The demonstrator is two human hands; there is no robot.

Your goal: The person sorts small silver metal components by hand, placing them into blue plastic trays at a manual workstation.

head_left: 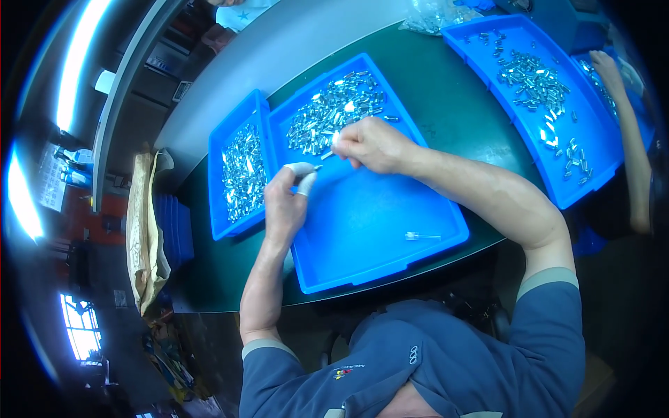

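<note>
Pinching a small metal piece point(318, 167) between covered thumb and finger, the left hand point(283, 202) hangs over the large blue tray point(369, 230). Just beside it, the right hand point(376, 145) has its fingertips pressed together, and whether they grip anything cannot be told. Heaped metal pieces point(327, 115) fill the tray's far end, on the green desk point(432, 90) near a smaller blue tray point(216, 188).

A brown paper sack point(143, 237) stands beside blue bins point(174, 224), probably stacked, and a light strip point(77, 63) glows upper left.
</note>
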